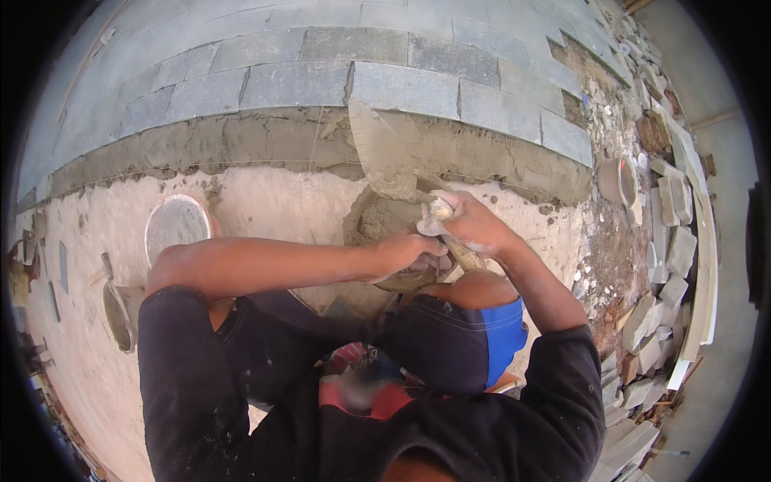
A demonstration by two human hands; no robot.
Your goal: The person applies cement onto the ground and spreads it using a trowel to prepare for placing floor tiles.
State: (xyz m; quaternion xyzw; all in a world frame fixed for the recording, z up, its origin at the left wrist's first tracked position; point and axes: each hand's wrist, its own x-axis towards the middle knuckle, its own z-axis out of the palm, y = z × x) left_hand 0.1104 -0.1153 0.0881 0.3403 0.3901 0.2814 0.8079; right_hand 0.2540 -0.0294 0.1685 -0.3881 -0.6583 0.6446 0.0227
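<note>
My right hand [470, 223] is closed round the handle of a trowel [377, 153] whose broad, mortar-smeared blade points away from me. The blade reaches over a strip of wet grey mortar [265, 138] along the edge of the laid pavers. Under the trowel stands a bucket of mortar [371, 218], close in front of my knees. My left hand [408, 255] is curled at the bucket's near side and seems to grip its rim; the fingertips are partly hidden. Flat grey stone pavers [293, 83] lie in staggered rows beyond the mortar.
A thin string runs along the mortar strip. To my left stand a round pale-topped bucket [178, 222] and a smaller container [119, 317] with a tool handle beside it. At right lie another bucket [618, 181], stacked stone blocks [681, 251] and long boards [700, 241] by a wall.
</note>
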